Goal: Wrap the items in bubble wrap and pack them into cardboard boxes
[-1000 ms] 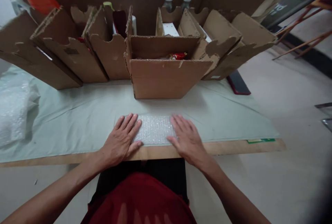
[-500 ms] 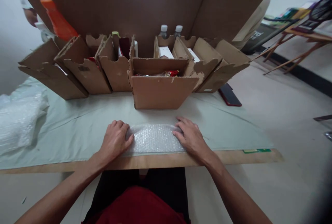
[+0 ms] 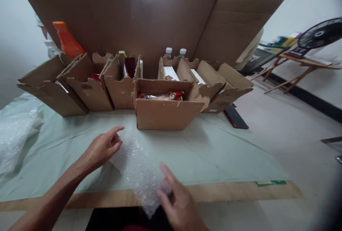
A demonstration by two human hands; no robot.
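Observation:
A sheet of clear bubble wrap (image 3: 139, 168) hangs lifted off the pale green table cover (image 3: 213, 152), held between both my hands. My left hand (image 3: 103, 147) pinches its upper left corner, index finger stretched out. My right hand (image 3: 177, 200) grips its lower right edge near the table's wooden front edge (image 3: 229, 191). An open cardboard box (image 3: 165, 113) with red packets inside stands just behind the sheet.
A row of open cardboard boxes (image 3: 88, 88) with bottles and packs lines the back, before a tall cardboard wall (image 3: 133, 20). A heap of bubble wrap (image 3: 16, 131) lies at the left. A dark red phone (image 3: 235, 117) rests at the right. A fan (image 3: 319, 33) stands far right.
Both hands went from pressing the bubble wrap flat on the table to lifting it up and tilting it. The view has tipped upward.

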